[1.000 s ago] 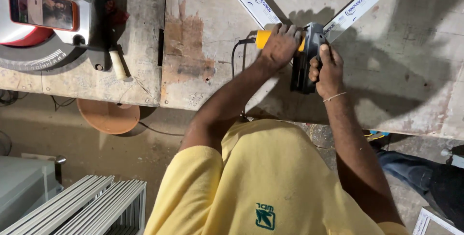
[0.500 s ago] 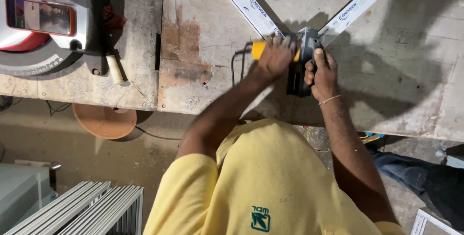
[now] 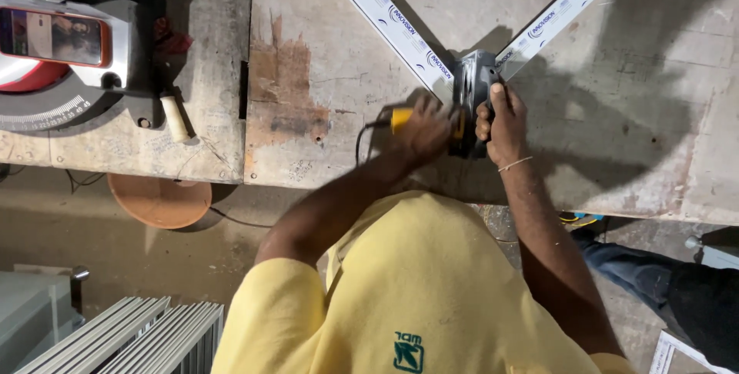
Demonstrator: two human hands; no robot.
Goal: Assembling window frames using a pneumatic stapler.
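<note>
Two long white-filmed metal profiles point(image 3: 389, 16) point(image 3: 566, 5) meet in a V on the worn wooden bench point(image 3: 616, 135). A dark grey power tool point(image 3: 471, 85) with a yellow part point(image 3: 401, 119) and a black cord sits at their joint. My right hand point(image 3: 502, 121) grips the tool's dark body from the right. My left hand point(image 3: 428, 132) is blurred and closed around the tool's near end, next to the yellow part. My yellow shirt hides the bench's front edge below.
A mitre saw point(image 3: 46, 105) with a red-cased phone point(image 3: 54, 37) lying on it stands at the left. An orange round dish point(image 3: 158, 201) lies on the floor below. Stacked grey profiles point(image 3: 131, 339) are at bottom left; another person's jeans-clad leg point(image 3: 654, 278) is at right.
My left hand has slid down and left along the tool's near end and is now motion-blurred. My right hand and the tool stay at the joint.
</note>
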